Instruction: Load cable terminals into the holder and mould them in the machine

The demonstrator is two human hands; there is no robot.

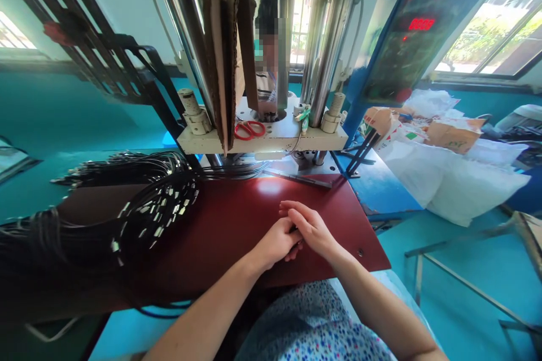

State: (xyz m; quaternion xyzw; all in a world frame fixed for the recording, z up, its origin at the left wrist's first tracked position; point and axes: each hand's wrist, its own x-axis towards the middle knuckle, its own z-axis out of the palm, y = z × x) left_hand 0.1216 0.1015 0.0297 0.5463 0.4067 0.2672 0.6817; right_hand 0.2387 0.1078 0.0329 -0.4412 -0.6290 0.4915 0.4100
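Observation:
My left hand and my right hand meet above the dark red board in front of the press. Curled fingers close my left hand; whatever it may hold is hidden. Over it lies my right hand, touching it, with some fingers stretched out toward the left. On the board's left side rests a big bundle of black cables with pale, shiny ends. More cables run under the press plate. A thin dark metal bar lies along the board's back edge.
Behind the board stands a press with a cream plate and steel columns. Red-handled scissors lie on the plate. A control panel and white sacks are on the right. Another person sits beyond the press.

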